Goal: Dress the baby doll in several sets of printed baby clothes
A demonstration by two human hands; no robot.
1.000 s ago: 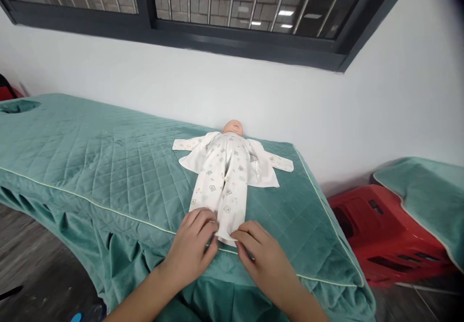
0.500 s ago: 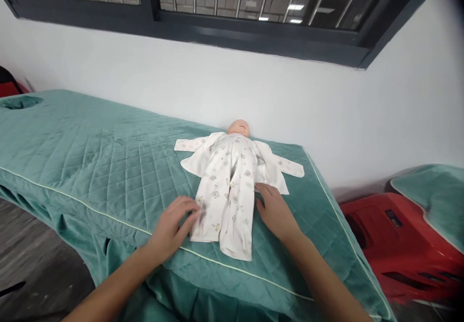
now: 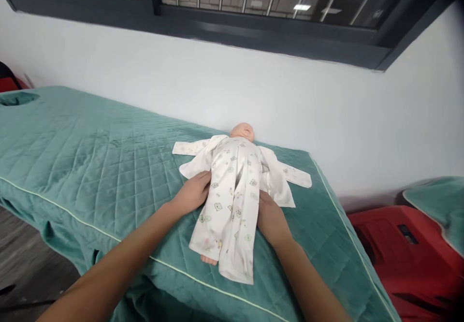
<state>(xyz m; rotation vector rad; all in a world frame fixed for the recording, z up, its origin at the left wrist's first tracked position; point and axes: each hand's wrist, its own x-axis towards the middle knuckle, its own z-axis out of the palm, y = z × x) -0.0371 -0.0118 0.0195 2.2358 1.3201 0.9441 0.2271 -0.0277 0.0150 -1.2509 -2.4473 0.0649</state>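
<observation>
A baby doll (image 3: 242,131) lies on its back with its head toward the wall. White printed baby trousers (image 3: 228,215) cover its front and legs. Toes of one foot (image 3: 209,260) poke out below the left trouser leg. Under the doll a white baby jacket (image 3: 279,182) is spread open, sleeves out to both sides. My left hand (image 3: 194,192) is closed at the left edge of the trousers, around hip height. On the opposite edge, my right hand (image 3: 272,219) grips the cloth, its fingertips tucked out of sight.
A quilted green cover (image 3: 119,167) lies over the bed, which has a face hole (image 3: 18,98) at the far left. Behind it rise a white wall (image 3: 174,80) and a barred window. Red plastic stools (image 3: 406,244) with a green cloth stand to the right.
My left hand has moved up from the trouser hem to hip height and closed on the edge. My right hand has closed at its side. The doll's toes have come into view.
</observation>
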